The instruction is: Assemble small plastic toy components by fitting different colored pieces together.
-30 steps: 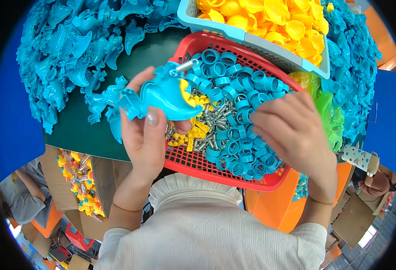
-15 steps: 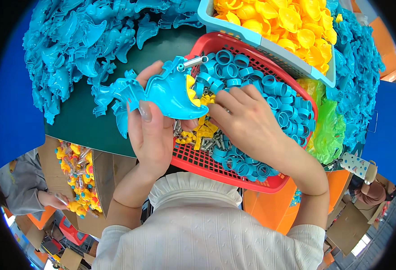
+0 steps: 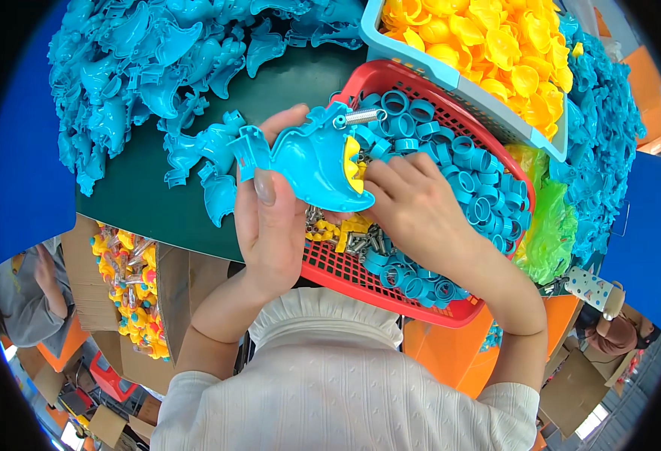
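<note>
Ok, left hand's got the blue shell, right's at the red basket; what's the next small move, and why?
Probably pinch one of the small parts in the red basket with the right hand: its fingers reach down there, though hidden tips leave unclear whether it has one. The left hand holds the blue shell, with a spring and a yellow toothed piece on it.

Left hand (image 3: 274,237) holds a blue shell (image 3: 308,169) — right hand (image 3: 424,210) is over a red basket (image 3: 458,317).
</note>
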A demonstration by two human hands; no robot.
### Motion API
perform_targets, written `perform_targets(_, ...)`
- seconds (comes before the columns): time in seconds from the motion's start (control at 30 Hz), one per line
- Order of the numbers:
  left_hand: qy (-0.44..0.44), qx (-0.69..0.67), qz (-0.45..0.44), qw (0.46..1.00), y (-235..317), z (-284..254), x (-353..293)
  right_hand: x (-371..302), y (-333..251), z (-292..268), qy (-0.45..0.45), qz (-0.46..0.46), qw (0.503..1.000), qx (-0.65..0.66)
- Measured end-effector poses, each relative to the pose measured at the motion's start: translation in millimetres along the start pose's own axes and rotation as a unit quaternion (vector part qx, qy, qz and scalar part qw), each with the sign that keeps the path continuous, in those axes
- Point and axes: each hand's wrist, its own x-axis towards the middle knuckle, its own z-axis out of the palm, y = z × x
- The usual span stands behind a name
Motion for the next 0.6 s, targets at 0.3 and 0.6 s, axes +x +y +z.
perform_targets(0.3,0.064,0.039,0.039,0.996,-5.4,2.3,0.7,1.4,7.2,-11.5,0.007,0.023,0.998,0.061)
perform_targets(0.6,0.107,-0.005,0.027,0.994,-8.4,0.9,1.9,10.9,24.7,-37.2,0.104,0.064,0.992,-0.028)
